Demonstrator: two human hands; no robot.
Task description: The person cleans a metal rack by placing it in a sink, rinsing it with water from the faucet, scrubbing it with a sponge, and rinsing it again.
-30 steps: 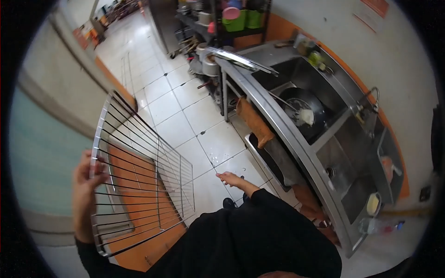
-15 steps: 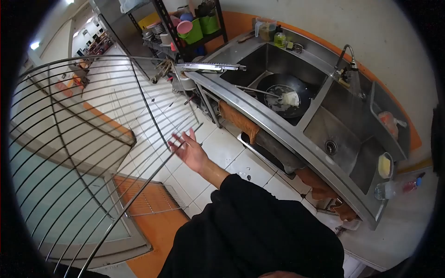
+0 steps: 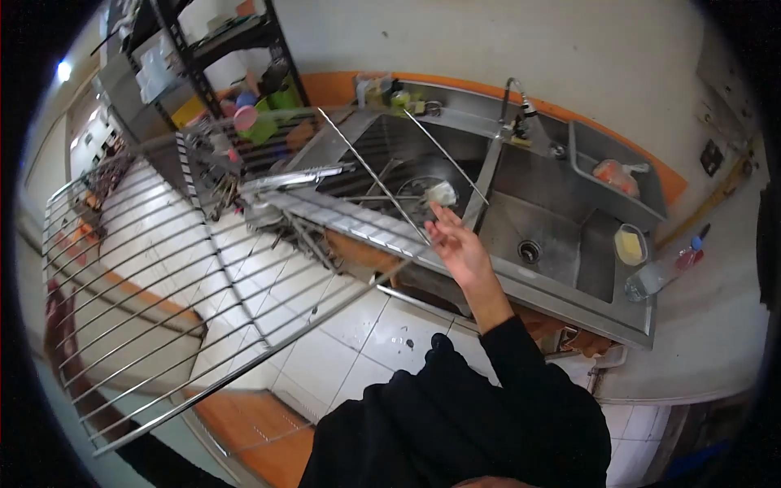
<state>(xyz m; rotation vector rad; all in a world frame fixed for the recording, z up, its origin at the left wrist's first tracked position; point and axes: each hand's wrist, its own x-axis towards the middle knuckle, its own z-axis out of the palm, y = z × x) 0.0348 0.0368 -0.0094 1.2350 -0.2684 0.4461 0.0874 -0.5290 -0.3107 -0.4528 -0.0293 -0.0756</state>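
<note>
A large wire rack (image 3: 244,309) is held up across the left and middle of the view, its far right part in front of the left sink basin. My left hand (image 3: 62,325), dim and partly behind the wires, is closed on the rack's left edge. My right hand (image 3: 462,250) is raised at the rack's right corner, fingers stretched out; whether they touch the wire is unclear. Beyond them, seen through the rack, a white piece (image 3: 442,193) lies in the left basin.
The right basin (image 3: 529,220) has a faucet (image 3: 508,102) behind it. A grey tray (image 3: 602,154) holds a bagged item. A yellow sponge (image 3: 629,246) in a dish and a plastic bottle (image 3: 651,276) are at the right end. Shelving (image 3: 236,41) stands at the upper left.
The view has turned toward the sink. The rack, first upright at the left, has swung up and across to the basin's front. My right hand has risen to the rack's corner.
</note>
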